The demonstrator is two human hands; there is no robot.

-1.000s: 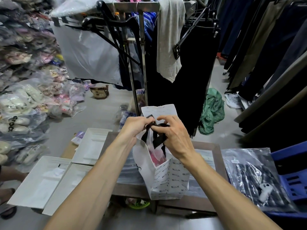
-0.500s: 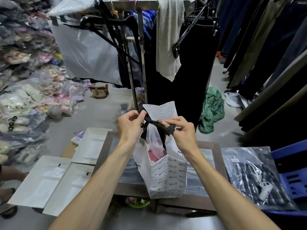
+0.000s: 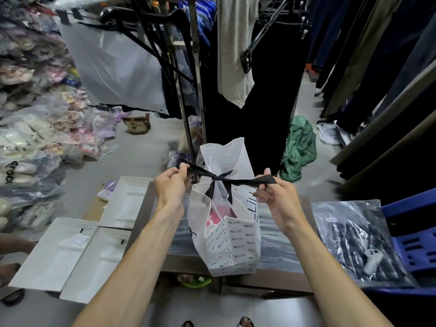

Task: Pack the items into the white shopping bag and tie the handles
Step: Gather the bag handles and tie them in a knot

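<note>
A white paper shopping bag printed with small black lettering [image 3: 232, 246] stands upright on the grey counter [image 3: 280, 246], between the two forearms. Its black ribbon handles [image 3: 215, 178] are crossed into a knot above the bag's mouth. The left hand [image 3: 170, 184] pinches one ribbon end, drawn out to the left. The right hand [image 3: 276, 193] pinches the other end, drawn out to the right, so the ribbon runs taut across the opening. Something pink or red shows inside the bag through the gap. Flat white cardboard boxes [image 3: 77, 250] lie just left of the counter.
</note>
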